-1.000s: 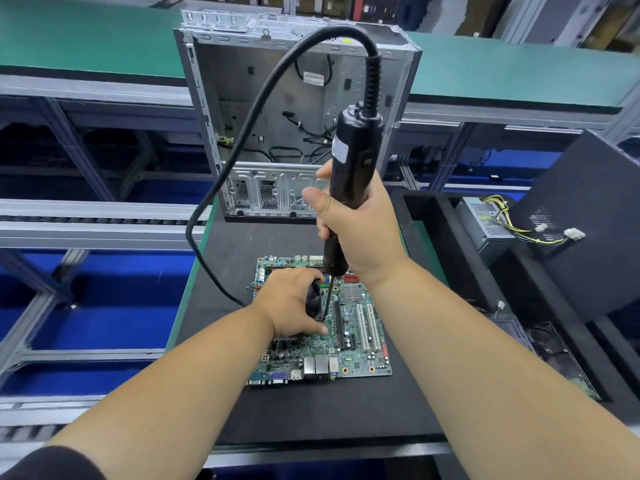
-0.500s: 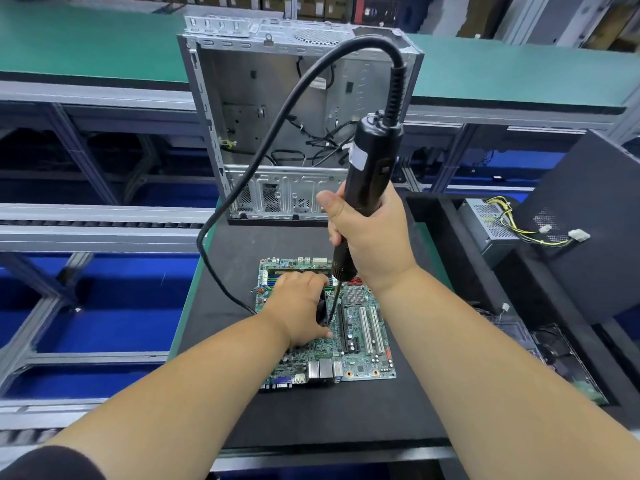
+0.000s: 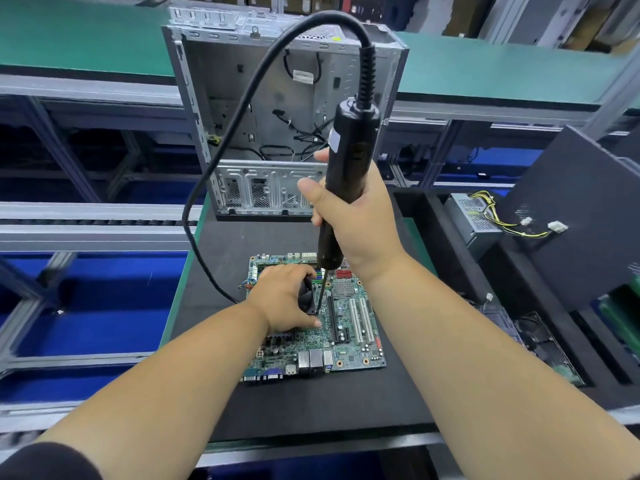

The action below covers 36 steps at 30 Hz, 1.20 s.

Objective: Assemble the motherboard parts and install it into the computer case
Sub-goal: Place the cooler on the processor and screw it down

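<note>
Screwdriver [image 3: 346,174] tilted slightly more upright than before; right hand [image 3: 353,223] gripped it at frame centre, bit down by black fan [image 3: 308,295]. Left hand [image 3: 285,297] held fan on motherboard [image 3: 346,344], lower centre.

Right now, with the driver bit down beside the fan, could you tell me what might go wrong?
1. The electric screwdriver bit sits right beside the left hand steadying the black cooler fan; a slip could catch the fingers.
2. A slipping bit might gouge the motherboard.
3. The power cord loops past the board's left edge and could snag or tug the tool held by the right hand.
</note>
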### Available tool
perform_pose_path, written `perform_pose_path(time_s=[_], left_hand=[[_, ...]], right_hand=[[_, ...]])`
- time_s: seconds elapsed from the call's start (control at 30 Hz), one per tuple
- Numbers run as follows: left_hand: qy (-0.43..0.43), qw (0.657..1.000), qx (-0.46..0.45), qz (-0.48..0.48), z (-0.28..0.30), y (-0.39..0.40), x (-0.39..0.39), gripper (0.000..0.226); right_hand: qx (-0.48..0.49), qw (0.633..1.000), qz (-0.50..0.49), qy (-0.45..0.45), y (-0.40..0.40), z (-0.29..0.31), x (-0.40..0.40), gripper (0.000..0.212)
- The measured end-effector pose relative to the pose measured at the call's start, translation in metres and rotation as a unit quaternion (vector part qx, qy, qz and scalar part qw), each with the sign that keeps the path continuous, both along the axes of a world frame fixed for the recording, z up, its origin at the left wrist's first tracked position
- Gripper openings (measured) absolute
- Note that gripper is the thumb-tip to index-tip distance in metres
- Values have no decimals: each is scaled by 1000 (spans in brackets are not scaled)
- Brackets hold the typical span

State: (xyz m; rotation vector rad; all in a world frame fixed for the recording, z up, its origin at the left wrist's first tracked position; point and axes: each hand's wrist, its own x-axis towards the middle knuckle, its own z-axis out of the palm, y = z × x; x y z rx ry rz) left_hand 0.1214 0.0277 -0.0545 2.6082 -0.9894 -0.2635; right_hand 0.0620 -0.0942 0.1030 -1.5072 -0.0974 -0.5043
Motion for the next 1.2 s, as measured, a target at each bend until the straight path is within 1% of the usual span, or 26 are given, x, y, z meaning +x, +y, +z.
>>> perform_pose_path(time_s=[0.1,0.23,0.4,0.5,0.53,0.6,0.63,0.77,0.8,0.87,0.97,1.07,1.13,1.2], left_hand=[[2,1000,3,3,0,0,1,93],[1,1000,17,-4,0,-2,2,94],[26,999,37,-2,8,-8,8,94],[-16,999,28,-1,3,-5,0,89],[-31,999,24,-3,1,-4,-3,87],[-49,999,22,-4,-3,-3,-5,87],[-52,998,26,-5,-3,-2,-6,89],[-48,998,39,-12,-2,-3,-6,101],[-39,999,33,-7,-2,-3,-6,98],[-29,999,16,-4,-1,-4,-8,85],[-74,997,-11,-32,-2,-1,-11,64],[-96,991,-28,-85,-2,1,-13,36],[-97,990,-17,-103,-3,0,-14,29],[-86,992,-16,-91,-1,-2,-14,26]], right_hand=[[8,999,-37,-28,1,6,-3,27],[-7,996,-69,-50,-1,21,-3,27],[-17,997,-73,-34,-9,30,-1,24],[16,998,-61,-8,-14,27,-1,22],[37,998,-51,1,-16,26,-3,27],[77,997,-22,8,-17,26,-5,50],[87,996,-10,8,-17,26,-5,57],[103,995,9,-2,-14,28,-7,63],[111,994,11,-5,-13,29,-8,68],[116,993,10,-5,-12,29,-8,78],[109,994,2,0,-10,31,-10,83],[107,994,-9,0,-13,34,-13,83],[107,994,-15,2,-13,35,-14,84],[108,994,-19,3,-14,36,-16,84]])
